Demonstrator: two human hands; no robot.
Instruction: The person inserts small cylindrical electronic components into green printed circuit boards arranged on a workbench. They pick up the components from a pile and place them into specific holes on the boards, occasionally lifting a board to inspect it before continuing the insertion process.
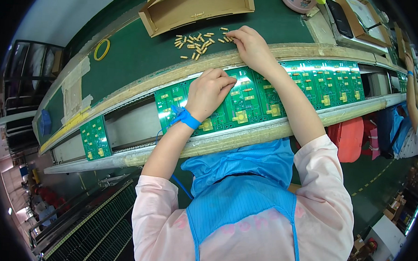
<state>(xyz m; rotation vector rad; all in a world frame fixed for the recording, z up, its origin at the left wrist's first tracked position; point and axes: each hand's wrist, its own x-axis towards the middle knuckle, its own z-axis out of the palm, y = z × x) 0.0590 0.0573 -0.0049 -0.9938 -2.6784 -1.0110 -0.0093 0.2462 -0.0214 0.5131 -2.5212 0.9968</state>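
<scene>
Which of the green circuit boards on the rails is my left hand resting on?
The left hand rests on the middle circuit board, not the small lone board far left.

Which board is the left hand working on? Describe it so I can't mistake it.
On the conveyor rail, green circuit boards sit in a row. It is the board under the left hand; the small board farther left lies alone, untouched.

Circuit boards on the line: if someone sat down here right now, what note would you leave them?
Left hand: fist resting on the green circuit board in the track; I cannot tell what it pinches.
Right hand: fingertips at the pile of small tan components on the green mat, picking from it.
Done: the board shows several yellow and tan parts fitted.
Left: loose components remain in the pile; another board sits to the left, more boards to the right.
</scene>
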